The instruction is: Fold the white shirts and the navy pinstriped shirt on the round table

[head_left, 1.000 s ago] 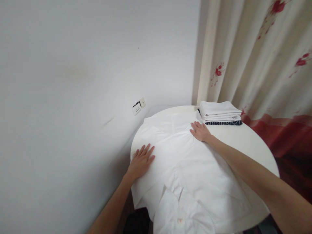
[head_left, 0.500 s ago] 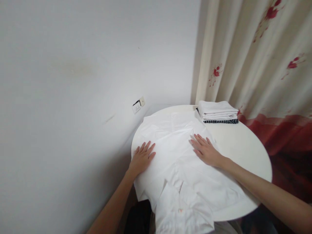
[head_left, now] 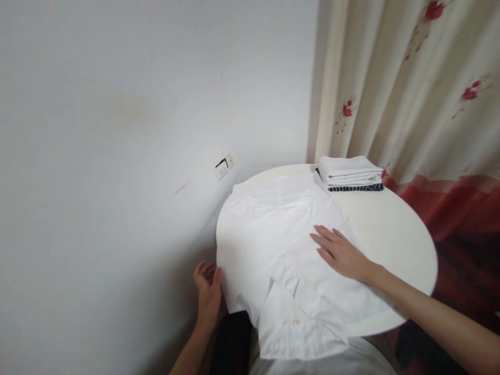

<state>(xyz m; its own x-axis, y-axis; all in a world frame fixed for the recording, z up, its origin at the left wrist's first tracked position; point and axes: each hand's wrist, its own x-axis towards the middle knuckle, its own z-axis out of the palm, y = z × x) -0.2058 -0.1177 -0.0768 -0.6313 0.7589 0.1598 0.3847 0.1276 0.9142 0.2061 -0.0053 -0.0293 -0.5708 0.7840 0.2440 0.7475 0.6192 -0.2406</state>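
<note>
A white collared shirt [head_left: 269, 234] is spread over the round table, its hem end toward the wall and its collar [head_left: 287, 302] toward me. The collar end hangs over the near edge, with a small orange mark showing on it. My right hand [head_left: 341, 253] rests flat on the shirt's right half, fingers stretched out and holding nothing. Beside the table's left edge is my left hand [head_left: 209, 289], open, fingers loosely bent and thumb close to the cloth's edge. Whether that thumb touches the cloth I cannot tell.
The round white table [head_left: 402, 234] stands against a white wall [head_left: 117, 156] with a socket [head_left: 221, 171]. At its back right lies a stack of folded white cloth [head_left: 349, 169] over a black-and-white patterned piece. A floral curtain [head_left: 390, 94] hangs behind. Something black [head_left: 232, 341] is below the near left edge.
My left hand has lifted off the shirt and moved down and left, past the table's edge. My right hand has slid slightly toward me and to the right, still flat on the shirt.
</note>
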